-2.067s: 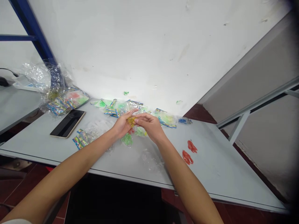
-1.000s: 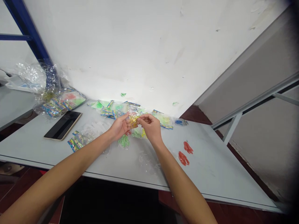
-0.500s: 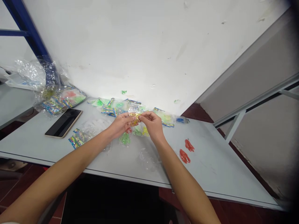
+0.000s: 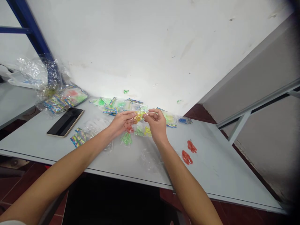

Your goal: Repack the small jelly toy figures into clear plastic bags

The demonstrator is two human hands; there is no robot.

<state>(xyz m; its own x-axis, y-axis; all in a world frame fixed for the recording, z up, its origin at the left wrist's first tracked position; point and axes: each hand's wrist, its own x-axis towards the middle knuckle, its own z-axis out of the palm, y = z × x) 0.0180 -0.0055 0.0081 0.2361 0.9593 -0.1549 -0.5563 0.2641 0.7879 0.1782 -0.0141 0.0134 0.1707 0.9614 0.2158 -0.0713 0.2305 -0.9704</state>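
Sm. glossy yellow bundle (image 4: 138,118), semi-clear & crinkly, pinched btwn L hand (image 4: 122,123) and R hand (image 4: 157,125), right at the fingertips; can't tell exact shape from here.

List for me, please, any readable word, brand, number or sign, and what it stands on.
No words, numbers or brands are legible.
Front strips right of the phone: print too small.
Leftmost strips behind the phone: too blurred.
Rear strips by the wall: too small.
White item, far left: blue marking, too blurred.
Yellow pieces between left hand and right hand: no lettering visible.
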